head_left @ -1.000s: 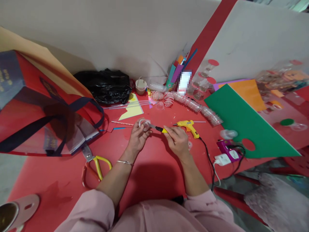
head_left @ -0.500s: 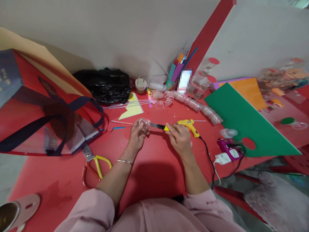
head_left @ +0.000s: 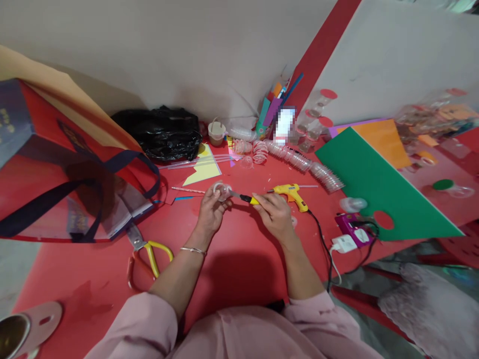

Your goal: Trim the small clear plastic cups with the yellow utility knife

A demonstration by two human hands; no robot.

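My left hand (head_left: 211,209) is closed round a small clear plastic cup (head_left: 223,191), holding it above the red table (head_left: 239,239). In my right hand (head_left: 275,212) is a utility knife (head_left: 250,199) with a yellow and black handle. Its blade points left and meets the side of the cup; whether it has gone through the plastic I cannot tell. Just beyond my right hand lies a yellow glue gun (head_left: 292,193), its black cord running toward the front edge. Scissors (head_left: 147,252) with red and yellow handles lie left of my left forearm.
Stacked clear cups (head_left: 295,158) run along the back. A green sheet (head_left: 389,194) and a purple power strip (head_left: 355,228) lie at right. A red bag (head_left: 75,189) and black plastic bag (head_left: 160,132) stand at left. A metal cup (head_left: 15,331) sits at the near left corner.
The cup in my left hand has turned slightly, and the knife has shifted a little to the left with my right hand. Both grips stay the same.
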